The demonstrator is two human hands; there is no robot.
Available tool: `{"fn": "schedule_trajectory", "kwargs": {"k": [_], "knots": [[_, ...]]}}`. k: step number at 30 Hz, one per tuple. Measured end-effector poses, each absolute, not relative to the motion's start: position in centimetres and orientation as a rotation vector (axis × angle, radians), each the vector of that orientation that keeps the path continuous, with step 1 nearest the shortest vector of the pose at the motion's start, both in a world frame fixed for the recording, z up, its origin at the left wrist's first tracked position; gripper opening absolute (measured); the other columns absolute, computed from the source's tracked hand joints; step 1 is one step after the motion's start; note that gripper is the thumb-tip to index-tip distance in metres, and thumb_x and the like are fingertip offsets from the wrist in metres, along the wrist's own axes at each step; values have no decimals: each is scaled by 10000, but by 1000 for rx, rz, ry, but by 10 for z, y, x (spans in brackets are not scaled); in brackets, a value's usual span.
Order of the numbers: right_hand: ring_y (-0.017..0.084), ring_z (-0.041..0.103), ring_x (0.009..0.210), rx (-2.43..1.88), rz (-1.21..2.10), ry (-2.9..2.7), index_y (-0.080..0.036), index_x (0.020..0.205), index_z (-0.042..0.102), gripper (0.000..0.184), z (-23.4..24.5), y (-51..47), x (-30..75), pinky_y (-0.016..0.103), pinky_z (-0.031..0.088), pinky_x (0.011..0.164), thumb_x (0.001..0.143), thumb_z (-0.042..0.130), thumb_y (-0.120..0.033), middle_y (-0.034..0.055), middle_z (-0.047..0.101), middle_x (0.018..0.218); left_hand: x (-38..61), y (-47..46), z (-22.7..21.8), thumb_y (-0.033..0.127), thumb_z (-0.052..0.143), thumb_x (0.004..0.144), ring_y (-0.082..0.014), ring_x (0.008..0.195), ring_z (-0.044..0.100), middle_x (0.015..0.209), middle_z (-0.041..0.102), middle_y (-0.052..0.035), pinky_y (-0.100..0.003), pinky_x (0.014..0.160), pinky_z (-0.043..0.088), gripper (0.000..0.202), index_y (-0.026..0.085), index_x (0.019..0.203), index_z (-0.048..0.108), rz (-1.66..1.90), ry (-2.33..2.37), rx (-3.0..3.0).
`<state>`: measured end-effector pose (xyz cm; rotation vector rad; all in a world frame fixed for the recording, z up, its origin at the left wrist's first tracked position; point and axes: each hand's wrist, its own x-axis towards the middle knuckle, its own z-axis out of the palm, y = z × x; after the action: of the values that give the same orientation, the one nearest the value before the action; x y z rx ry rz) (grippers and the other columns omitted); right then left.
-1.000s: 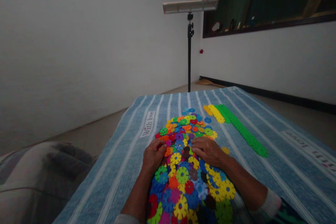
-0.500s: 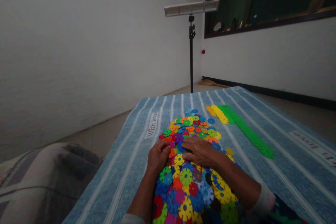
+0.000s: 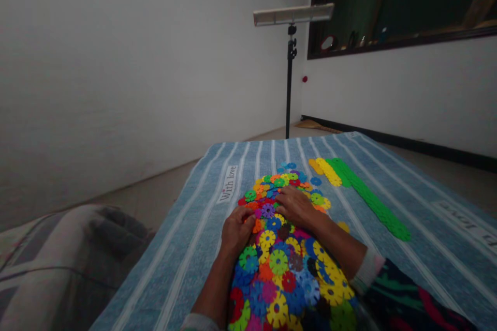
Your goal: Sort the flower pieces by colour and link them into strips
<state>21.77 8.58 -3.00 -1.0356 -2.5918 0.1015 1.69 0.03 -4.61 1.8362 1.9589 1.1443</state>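
Note:
A long heap of colourful plastic snowflake discs [image 3: 278,261] lies on the striped blue cloth. My left hand [image 3: 237,228] rests at the heap's left edge, fingers curled and thumb close to the index finger; whatever is between them is too small to make out. Over the upper right part of the heap, my right hand [image 3: 298,208] has its fingers stretched out and bent down onto the discs. A purple disc [image 3: 267,211] shows between the two hands. To the right lie a long green row of overlapping discs [image 3: 375,201], a yellow row [image 3: 329,171] and a short orange one [image 3: 316,166].
The blue striped cloth [image 3: 194,238] covers the table. Behind it stands a black tripod [image 3: 289,88] with a flat panel on top. At the lower left is a cloth-covered object [image 3: 73,264]. A dark window [image 3: 407,0] is at the upper right.
My right hand has shifted up the heap, uncovering the purple disc and blue discs below it. My left hand stays at the left edge. The view has turned slightly left.

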Motion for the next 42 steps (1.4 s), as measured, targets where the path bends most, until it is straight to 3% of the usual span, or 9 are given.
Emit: {"fn": "schedule_trajectory", "kwargs": {"k": [5, 10, 15, 18, 27, 33, 37, 42], "knots": [[231, 531, 984, -1035, 25, -2608, -180, 824, 678, 141, -35, 88, 207, 335, 421, 838, 822, 639, -315, 96, 634, 954, 14, 3, -47, 322, 530, 745, -195, 751, 629, 757, 642, -17, -312, 716, 483, 179, 207, 718, 665, 1147, 1952, 1821], [185, 571, 891, -977, 226, -2535, -182, 722, 695, 147, -24, 93, 215, 290, 432, 802, 824, 590, -199, 56, 665, 837, 10, 6, -47, 357, 530, 740, -201, 750, 632, 769, 659, -15, -320, 727, 492, 197, 219, 715, 668, 1135, 1958, 1831], [153, 607, 881, -1128, 234, -2497, -178, 770, 727, 190, -7, 130, 282, 246, 432, 812, 793, 551, -109, 41, 704, 894, 10, 6, -45, 390, 520, 748, -210, 778, 633, 788, 664, -23, -319, 730, 493, 235, 215, 725, 674, 1097, 1960, 1836], [198, 615, 875, -1289, 162, -2492, -147, 752, 737, 190, -4, 158, 342, 283, 425, 808, 755, 560, -78, 92, 706, 857, 12, 5, -43, 388, 508, 752, -204, 768, 631, 787, 658, -20, -316, 730, 490, 241, 210, 735, 670, 1069, 1982, 1822], [174, 596, 822, -1571, 25, -2604, -209, 720, 742, 170, -7, 186, 410, 231, 372, 672, 776, 582, -214, 45, 693, 793, 12, 6, -44, 387, 509, 744, -194, 753, 626, 787, 663, -15, -309, 738, 492, 229, 217, 708, 659, 1082, 1976, 1845], [165, 591, 816, -1601, -20, -2688, -199, 691, 721, 182, -10, 187, 407, 225, 335, 637, 775, 561, -177, 47, 685, 814, 11, 6, -46, 400, 516, 748, -191, 746, 625, 778, 658, -15, -300, 713, 489, 240, 215, 715, 667, 1090, 1972, 1834], [174, 599, 844, -1650, -69, -2700, -191, 746, 718, 215, -10, 185, 410, 231, 334, 622, 773, 514, -129, 61, 684, 884, 13, 5, -44, 390, 515, 755, -184, 732, 617, 762, 647, -12, -296, 701, 484, 237, 211, 715, 665, 1102, 1954, 1835], [208, 590, 947, -1705, -156, -2617, -167, 908, 721, 227, -12, 179, 408, 252, 384, 722, 822, 513, -145, 108, 671, 1003, 15, 3, -43, 354, 522, 743, -181, 732, 612, 732, 639, -7, -299, 715, 479, 206, 211, 700, 663, 1118, 1967, 1828]]}}
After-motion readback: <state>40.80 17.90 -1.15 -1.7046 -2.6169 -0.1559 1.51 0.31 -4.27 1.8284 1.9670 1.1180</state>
